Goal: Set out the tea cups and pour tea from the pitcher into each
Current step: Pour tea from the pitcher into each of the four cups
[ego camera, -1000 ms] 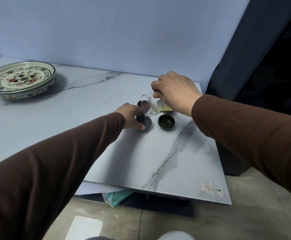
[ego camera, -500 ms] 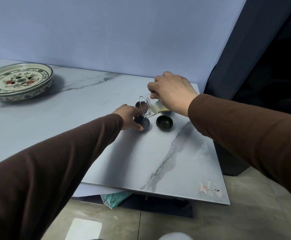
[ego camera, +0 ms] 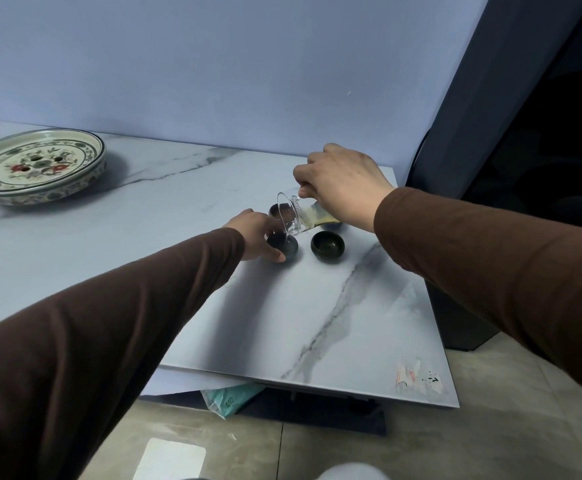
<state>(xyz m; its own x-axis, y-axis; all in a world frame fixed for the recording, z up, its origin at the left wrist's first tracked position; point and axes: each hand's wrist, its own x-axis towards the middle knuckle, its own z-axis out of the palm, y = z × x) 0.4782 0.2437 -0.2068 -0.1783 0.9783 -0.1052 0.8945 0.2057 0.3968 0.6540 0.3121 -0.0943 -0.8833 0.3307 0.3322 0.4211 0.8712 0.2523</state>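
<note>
My right hand [ego camera: 343,183] grips a small clear glass pitcher [ego camera: 300,216] holding pale yellow tea, tipped steeply left with its mouth over a dark tea cup [ego camera: 284,247]. A thin stream runs from the lip into that cup. My left hand [ego camera: 254,233] holds this cup at its left side, thumb at the front rim. A second dark cup [ego camera: 327,245] sits just to the right, untouched. A third cup [ego camera: 277,211] stands behind, partly hidden by the pitcher. Another dark rim shows under my right hand.
All stand on a white marble-pattern table [ego camera: 282,323], near its right end. A large painted ceramic dish [ego camera: 36,166] rests at the far left by the blue wall. A dark cabinet [ego camera: 525,133] stands right of the table. A teal bag [ego camera: 230,398] sticks out below the front edge.
The pitcher has tipped a little further over the cup held by my left hand. Both hands stay almost where they were.
</note>
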